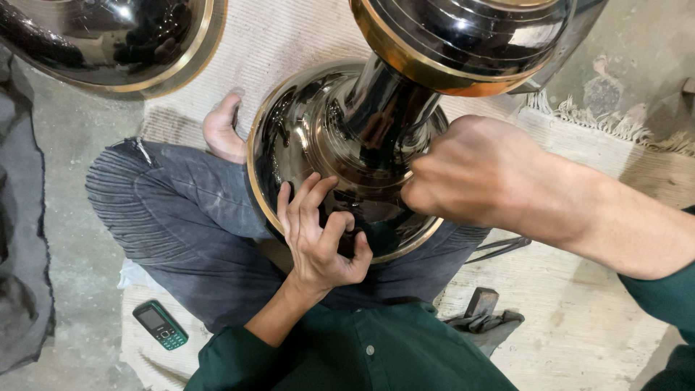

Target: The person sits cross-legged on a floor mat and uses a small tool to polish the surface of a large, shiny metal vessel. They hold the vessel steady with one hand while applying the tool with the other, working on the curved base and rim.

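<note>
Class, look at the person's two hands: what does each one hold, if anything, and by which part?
The left hand rests its fingers on the rounded base of the shiny metal vessel. The right hand is a closed fist against its neck; what it grips cannot be told.

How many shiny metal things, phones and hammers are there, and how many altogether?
Shiny dark metal pieces with gold rims: 2, the vase-shaped vessel under the left hand and right hand, and a bowl-shaped piece at top left
Green phone: 1
Hammer head on a grey cloth: 1
Total: 4
</note>
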